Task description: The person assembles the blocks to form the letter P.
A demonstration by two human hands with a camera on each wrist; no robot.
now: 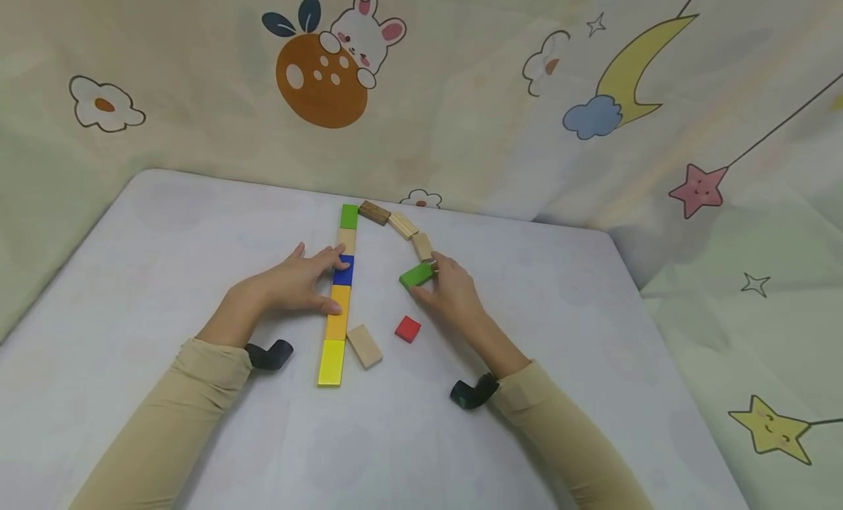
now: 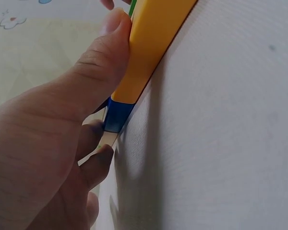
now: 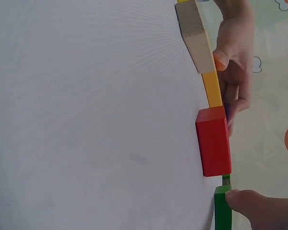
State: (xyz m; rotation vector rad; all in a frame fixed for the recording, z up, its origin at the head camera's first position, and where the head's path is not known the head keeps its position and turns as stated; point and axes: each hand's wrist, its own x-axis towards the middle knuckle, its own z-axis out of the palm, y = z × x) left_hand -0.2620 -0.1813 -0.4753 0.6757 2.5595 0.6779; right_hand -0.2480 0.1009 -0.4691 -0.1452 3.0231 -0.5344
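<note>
Five blocks stand end to end in a straight row: green [image 1: 349, 216], plain wood [image 1: 346, 237], blue [image 1: 342, 273], orange [image 1: 337, 323] and yellow [image 1: 331, 365]. My left hand [image 1: 290, 285] rests along the row's left side, its thumb on the orange block and fingertips by the blue and wood ones. With thumb and fingers, my right hand [image 1: 457, 294] pinches a second green block [image 1: 413, 277] just below a curve of wooden blocks [image 1: 402, 225]. The curve starts beside the row's far end with a dark brown block [image 1: 374, 212].
A red block [image 1: 407, 329] lies on the white table [image 1: 197, 437], nearer than the held green one. Right of the row, a tilted plain wooden block [image 1: 365, 346] lies close to the yellow block. A patterned cloth [image 1: 474, 129] hangs behind the table's far edge.
</note>
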